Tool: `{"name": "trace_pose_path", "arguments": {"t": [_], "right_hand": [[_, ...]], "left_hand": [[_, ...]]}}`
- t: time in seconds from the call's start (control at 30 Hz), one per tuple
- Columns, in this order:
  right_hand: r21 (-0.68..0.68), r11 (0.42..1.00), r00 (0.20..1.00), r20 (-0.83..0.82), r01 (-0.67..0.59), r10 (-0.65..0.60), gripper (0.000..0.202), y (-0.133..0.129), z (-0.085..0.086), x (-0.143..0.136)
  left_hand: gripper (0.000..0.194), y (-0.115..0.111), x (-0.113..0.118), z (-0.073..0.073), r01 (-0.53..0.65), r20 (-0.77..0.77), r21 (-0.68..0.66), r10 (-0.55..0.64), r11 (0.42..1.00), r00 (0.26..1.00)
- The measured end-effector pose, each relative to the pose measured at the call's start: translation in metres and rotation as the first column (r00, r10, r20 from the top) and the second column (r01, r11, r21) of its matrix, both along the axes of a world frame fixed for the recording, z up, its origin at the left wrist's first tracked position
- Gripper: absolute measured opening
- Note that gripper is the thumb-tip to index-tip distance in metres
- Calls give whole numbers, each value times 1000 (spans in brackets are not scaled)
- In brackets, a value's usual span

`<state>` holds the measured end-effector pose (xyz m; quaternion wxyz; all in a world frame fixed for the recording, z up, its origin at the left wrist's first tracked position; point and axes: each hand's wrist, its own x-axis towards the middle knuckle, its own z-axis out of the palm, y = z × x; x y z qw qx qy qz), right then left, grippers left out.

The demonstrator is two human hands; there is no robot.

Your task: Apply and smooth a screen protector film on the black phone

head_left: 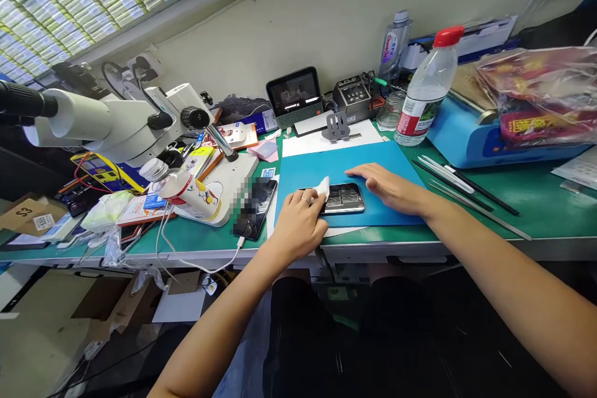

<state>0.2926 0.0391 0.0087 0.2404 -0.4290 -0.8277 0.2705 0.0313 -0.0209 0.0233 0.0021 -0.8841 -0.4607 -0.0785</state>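
A dark phone lies flat on a blue mat. My left hand, with a ring on one finger, is closed on a white wipe and rests over the phone's left end. Just right of the phone, my right hand hovers over or rests on the mat with its fingers stretched out and nothing in them.
On the left stand a microscope, a juice bottle and a cabled phone. Behind the mat are a small screen and a soldering station. Tweezers and sticks, a red-capped bottle and a blue machine are right.
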Motion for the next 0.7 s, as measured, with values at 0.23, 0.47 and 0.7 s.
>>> {"name": "trace_pose_path", "arguments": {"t": [0.23, 0.47, 0.7], "right_hand": [[11, 1000, 1000, -12, 20, -19, 110, 1, -3, 0], [42, 999, 1000, 2, -3, 3, 107, 0, -2, -1], [54, 998, 1000, -1, -18, 18, 105, -1, 0, -1]], "left_hand": [[49, 18, 28, -1, -9, -2, 20, 9, 1000, 1000], [53, -6, 6, -7, -37, 26, 36, 36, 999, 999], [50, 4, 24, -4, 7, -6, 14, -7, 1000, 1000]]}}
